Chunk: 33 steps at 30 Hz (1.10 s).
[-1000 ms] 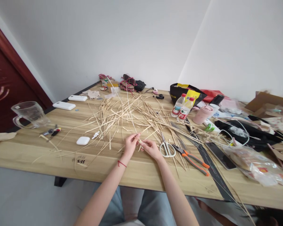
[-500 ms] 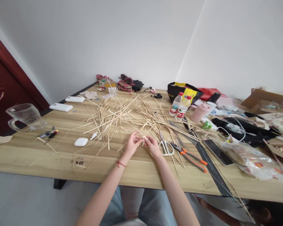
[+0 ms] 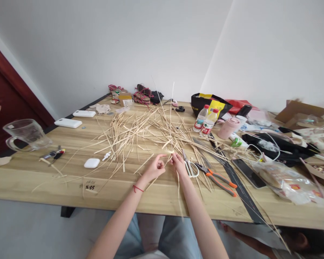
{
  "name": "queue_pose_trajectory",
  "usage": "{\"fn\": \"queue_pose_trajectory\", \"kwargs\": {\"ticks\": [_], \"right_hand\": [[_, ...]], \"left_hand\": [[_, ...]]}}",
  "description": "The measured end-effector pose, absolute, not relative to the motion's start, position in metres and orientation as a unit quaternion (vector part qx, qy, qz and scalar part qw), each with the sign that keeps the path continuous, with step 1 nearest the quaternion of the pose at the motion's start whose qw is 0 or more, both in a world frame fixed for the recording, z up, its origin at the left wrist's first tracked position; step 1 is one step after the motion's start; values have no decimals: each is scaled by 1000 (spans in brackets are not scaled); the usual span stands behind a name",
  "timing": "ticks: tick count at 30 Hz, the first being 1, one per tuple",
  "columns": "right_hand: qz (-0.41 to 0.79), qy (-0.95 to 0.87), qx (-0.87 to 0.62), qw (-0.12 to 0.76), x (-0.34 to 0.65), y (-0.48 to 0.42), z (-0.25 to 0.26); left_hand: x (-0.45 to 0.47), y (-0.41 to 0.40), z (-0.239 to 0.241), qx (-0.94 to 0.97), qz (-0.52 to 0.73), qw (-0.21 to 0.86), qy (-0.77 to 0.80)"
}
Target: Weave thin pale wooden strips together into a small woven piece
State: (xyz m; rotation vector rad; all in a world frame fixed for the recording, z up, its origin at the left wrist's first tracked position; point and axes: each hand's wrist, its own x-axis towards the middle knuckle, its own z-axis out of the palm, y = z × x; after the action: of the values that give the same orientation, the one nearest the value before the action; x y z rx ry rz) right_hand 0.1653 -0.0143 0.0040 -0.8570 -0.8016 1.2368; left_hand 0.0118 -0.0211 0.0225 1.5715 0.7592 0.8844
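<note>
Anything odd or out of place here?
Two things, both lower right. A few strips overhang the table, well apart from the main pile. Another person's arm shows below tabletop level, an unusual spot.

Past the long, wood-grained table [image 3: 56,187] edged in black, I see a plain pale-grey wall [image 3: 110,46] crossed by 1 slanting line. Leftward stands a dark red door [image 3: 5,97] with pale curves; soft light reaches the smooth grey floor [image 3: 21,226].
</note>
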Motion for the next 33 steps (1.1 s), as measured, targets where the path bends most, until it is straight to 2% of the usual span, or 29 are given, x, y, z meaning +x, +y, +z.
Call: {"fn": "queue_pose_trajectory", "kwargs": {"ticks": [8, 19, 33], "right_hand": [[545, -358, -387, 652, 166, -15, 5], [558, -361, -390, 637, 163, -13, -2], [598, -397, -387, 578, 156, -21, 0]], "left_hand": [[8, -25, 28, 715, 292, 551, 316], [15, -22, 26, 721, 370, 415, 413], [18, -13, 13, 644, 456, 458, 409]]}}
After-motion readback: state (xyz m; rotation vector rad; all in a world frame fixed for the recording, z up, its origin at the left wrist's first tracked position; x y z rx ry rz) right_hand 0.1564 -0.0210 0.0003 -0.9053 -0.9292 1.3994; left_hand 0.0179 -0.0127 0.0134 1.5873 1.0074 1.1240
